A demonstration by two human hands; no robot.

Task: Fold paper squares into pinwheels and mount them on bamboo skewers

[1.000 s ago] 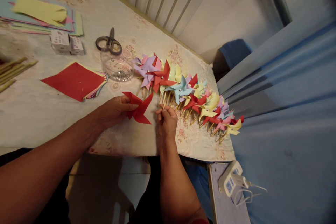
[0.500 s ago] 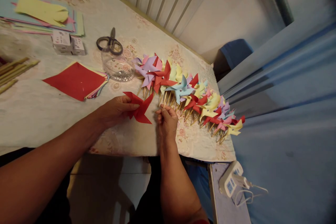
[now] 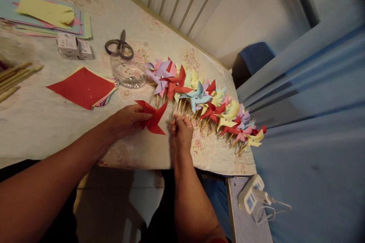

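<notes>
A red paper pinwheel (image 3: 156, 120) is pinched at its middle by my left hand (image 3: 128, 119), its points folded in under the thumb. Just to the right, my right hand (image 3: 182, 129) is closed, thumb and fingertips pressed together; whatever is between them is too small to make out. Beyond both hands lies a long row of finished pinwheels (image 3: 196, 97) on sticks, in red, yellow, blue, pink and purple. A clear plastic dish (image 3: 128, 74) with small metal pins stands behind my left hand. Left of it is a stack of paper squares (image 3: 85, 87), red on top.
Black-handled scissors (image 3: 119, 46) lie behind the dish. Two small white boxes (image 3: 71, 45) stand near coloured paper sheets (image 3: 85, 26). Several sticks (image 3: 19, 78) lie at the far left. A white power strip (image 3: 251, 195) rests on a stand beside the table's right end.
Both hands have barely shifted, a few pixels right at most. The red pinwheel stays pinched in my left hand and my right fingers stay closed.
</notes>
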